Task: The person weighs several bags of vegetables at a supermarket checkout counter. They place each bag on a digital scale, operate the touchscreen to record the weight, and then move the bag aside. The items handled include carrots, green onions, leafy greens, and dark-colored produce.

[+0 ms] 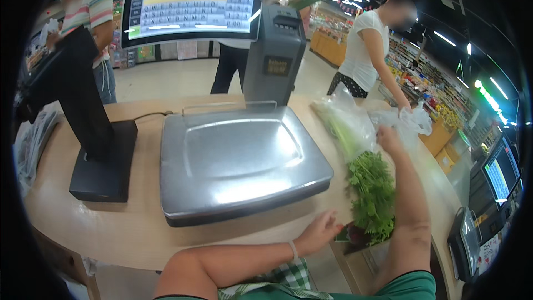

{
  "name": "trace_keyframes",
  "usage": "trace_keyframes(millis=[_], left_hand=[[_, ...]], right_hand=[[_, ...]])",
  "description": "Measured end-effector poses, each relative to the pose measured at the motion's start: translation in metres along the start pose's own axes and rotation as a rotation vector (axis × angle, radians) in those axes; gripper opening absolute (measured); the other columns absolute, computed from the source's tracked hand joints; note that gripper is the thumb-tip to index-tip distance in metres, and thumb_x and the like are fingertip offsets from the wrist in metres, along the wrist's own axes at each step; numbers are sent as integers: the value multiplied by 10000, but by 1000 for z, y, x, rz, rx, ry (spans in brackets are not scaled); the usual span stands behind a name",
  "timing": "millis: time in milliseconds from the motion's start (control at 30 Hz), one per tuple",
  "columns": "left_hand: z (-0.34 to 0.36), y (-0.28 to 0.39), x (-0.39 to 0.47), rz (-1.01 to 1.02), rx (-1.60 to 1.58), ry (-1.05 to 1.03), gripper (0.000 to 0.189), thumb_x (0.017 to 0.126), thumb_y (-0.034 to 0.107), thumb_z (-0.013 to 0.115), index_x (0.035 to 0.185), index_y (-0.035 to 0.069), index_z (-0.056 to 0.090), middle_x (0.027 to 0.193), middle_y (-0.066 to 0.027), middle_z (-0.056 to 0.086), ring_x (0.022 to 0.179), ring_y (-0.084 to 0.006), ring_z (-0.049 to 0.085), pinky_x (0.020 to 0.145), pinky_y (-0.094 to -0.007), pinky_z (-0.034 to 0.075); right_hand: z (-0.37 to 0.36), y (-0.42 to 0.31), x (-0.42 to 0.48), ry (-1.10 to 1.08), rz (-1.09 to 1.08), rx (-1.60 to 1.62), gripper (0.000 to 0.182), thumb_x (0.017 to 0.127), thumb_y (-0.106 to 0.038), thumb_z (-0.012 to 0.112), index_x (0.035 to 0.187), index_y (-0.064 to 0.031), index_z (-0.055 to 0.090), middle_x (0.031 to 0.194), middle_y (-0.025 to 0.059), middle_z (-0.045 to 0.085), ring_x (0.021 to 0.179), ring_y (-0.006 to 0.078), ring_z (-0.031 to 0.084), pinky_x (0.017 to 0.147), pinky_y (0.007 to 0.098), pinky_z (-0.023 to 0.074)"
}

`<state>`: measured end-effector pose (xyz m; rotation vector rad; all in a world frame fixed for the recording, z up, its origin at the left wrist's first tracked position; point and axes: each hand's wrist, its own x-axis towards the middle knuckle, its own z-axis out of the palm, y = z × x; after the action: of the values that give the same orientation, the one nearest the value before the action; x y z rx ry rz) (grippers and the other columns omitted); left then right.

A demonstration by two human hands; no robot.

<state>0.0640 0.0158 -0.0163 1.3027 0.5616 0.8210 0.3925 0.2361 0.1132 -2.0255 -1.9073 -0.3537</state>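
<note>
My left hand [320, 234], with a pale band at the wrist, hovers by the counter's near edge. Its fingers are apart and hold nothing. Beside it are the leafy tops of a bunch of green celery [372, 196], whose stalks sit inside a clear plastic bag [347, 118]. My right arm reaches along the right side of the leaves. My right hand [390, 139] is curled against a thin whitish plastic bag [410, 127]; blur hides whether it grips the film. Another person's hand [404, 105] is at that same bag from across the counter.
A steel-topped weighing scale [245, 162] fills the middle of the wooden counter [104, 233]. Behind it rise a touchscreen [191, 8] and a grey printer housing [275, 58]. A black stand [102, 166] is on the left. At right is another scale [464, 241]. People stand beyond the counter.
</note>
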Motion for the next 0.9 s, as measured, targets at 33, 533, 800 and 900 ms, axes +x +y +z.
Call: trace_keyframes(millis=[33,533,800,900], left_hand=[[-3,-1,2,-30,-103,68,493,970,227,537,1374,0,367,1282,-129,486,1187,-187,502,990,-293,414],[89,32,25,-180,-904,-201,743,871,643,505,1296,36,470,1250,-118,546,1117,-223,548,914,-395,482],[125,73,5,-289,-814,-69,258,847,160,623,1044,-5,601,924,-95,658,784,-210,656,708,-341,560],[109,64,7,-165,-542,10,269,831,78,618,1082,-12,580,962,-93,656,826,-216,659,714,-341,559]], right_hand=[[-25,-21,0,-30,37,256,99,876,-82,508,890,-46,599,796,111,642,727,285,642,654,386,518],[-230,-189,-167,45,261,1532,99,940,-57,432,1008,-14,489,879,89,574,811,195,628,753,313,561],[-277,-185,-300,5,212,1449,88,969,-90,451,1016,-35,499,923,81,600,834,197,646,760,334,568],[-299,-191,-332,40,109,1405,93,981,-113,462,1036,-54,509,919,79,617,816,200,666,716,308,578]])
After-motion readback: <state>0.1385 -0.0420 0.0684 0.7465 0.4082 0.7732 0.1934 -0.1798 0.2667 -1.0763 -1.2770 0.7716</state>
